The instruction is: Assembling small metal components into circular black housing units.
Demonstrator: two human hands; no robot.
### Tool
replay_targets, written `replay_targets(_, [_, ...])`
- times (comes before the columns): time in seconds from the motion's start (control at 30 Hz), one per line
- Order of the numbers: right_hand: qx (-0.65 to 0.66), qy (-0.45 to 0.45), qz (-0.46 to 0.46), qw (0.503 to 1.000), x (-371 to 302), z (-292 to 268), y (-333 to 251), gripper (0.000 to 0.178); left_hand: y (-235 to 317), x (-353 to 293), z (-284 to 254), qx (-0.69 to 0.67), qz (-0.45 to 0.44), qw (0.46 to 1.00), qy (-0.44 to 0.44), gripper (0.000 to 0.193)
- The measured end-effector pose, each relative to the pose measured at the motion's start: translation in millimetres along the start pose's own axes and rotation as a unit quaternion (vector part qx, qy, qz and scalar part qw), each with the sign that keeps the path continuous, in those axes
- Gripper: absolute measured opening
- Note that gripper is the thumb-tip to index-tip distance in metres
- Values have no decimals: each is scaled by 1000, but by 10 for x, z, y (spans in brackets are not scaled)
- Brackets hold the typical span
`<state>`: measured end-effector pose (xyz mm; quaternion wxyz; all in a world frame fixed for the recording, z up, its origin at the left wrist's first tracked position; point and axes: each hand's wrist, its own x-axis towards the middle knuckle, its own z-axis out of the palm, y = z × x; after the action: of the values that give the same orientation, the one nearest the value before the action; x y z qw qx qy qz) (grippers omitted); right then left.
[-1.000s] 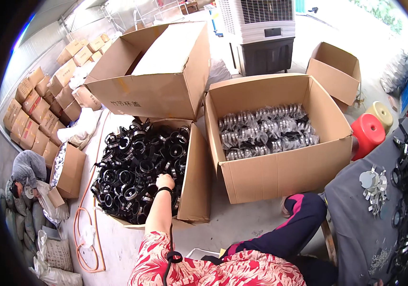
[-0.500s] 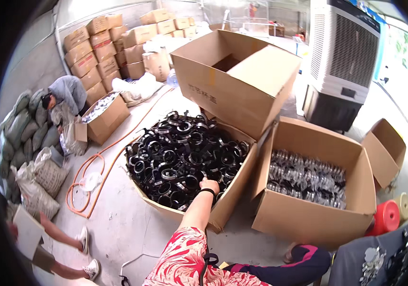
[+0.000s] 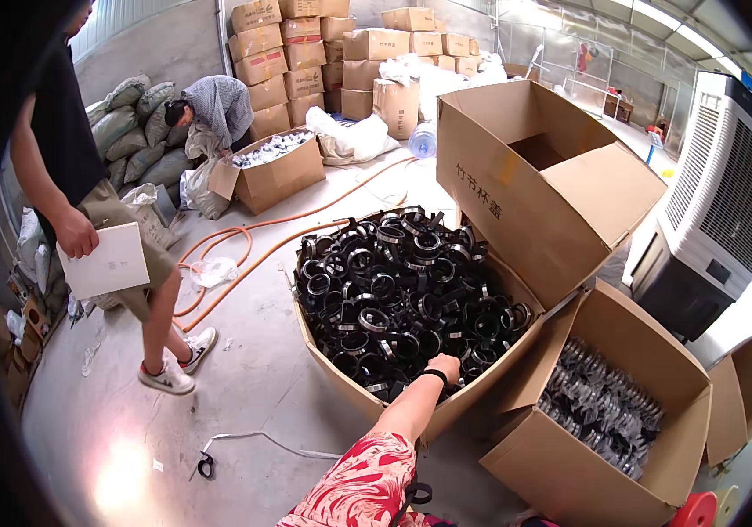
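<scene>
My left hand (image 3: 443,367), with a black band at its wrist, reaches into the near right part of a heap of black ring-shaped parts (image 3: 385,285) with silver bands and short loops. Its fingers look curled down among the rings. What they grip, if anything, is hidden. The heap fills a large open cardboard box (image 3: 338,379) to its rim. A red and white patterned sleeve (image 3: 354,479) covers my upper arm. My right hand is out of sight.
Another open carton (image 3: 560,465) at right holds plastic-wrapped rings. Behind the heap, a tall carton (image 3: 503,189) leans. A person with a white board (image 3: 108,262) walks at left; another bends beside a carton (image 3: 284,180). An orange hose (image 3: 253,263) loops across the floor. An air cooler (image 3: 727,211) stands right.
The view has swung left and lifted, so everything sits further right in it. The person with the white board now shows upright at the left. My left hand stays at the heap's near right side.
</scene>
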<state>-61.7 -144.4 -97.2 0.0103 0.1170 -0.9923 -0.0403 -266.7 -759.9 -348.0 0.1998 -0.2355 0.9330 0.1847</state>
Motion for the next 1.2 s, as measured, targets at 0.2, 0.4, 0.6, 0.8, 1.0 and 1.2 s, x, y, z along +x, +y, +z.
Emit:
replay_targets(0.2, [31, -84, -17, 996, 152, 254, 127, 69, 46, 23, 35, 18, 11, 1000, 15, 27])
replay_targets(0.4, [-23, -102, 14, 994, 110, 251, 42, 69, 213, 38, -16, 79, 36, 994, 59, 24])
replay_targets(0.6, [5, -52, 10, 999, 7, 264, 60, 65, 108, 107, 81, 89, -95, 984, 124, 22])
replay_targets(0.8, [38, 8, -28, 999, 176, 125, -68, 60, 122, -139, 80, 120, -25, 986, 110, 25])
replay_targets(1.0, [34, -6, -83, 996, 655, 464, -84, 64, 115, -991, -267, 64, 96, 988, 101, 48])
replay_targets(1.2, [-18, -117, -42, 992, 728, 482, -158, 66, -88, -1610, 328, -14, 120, 974, 192, 33])
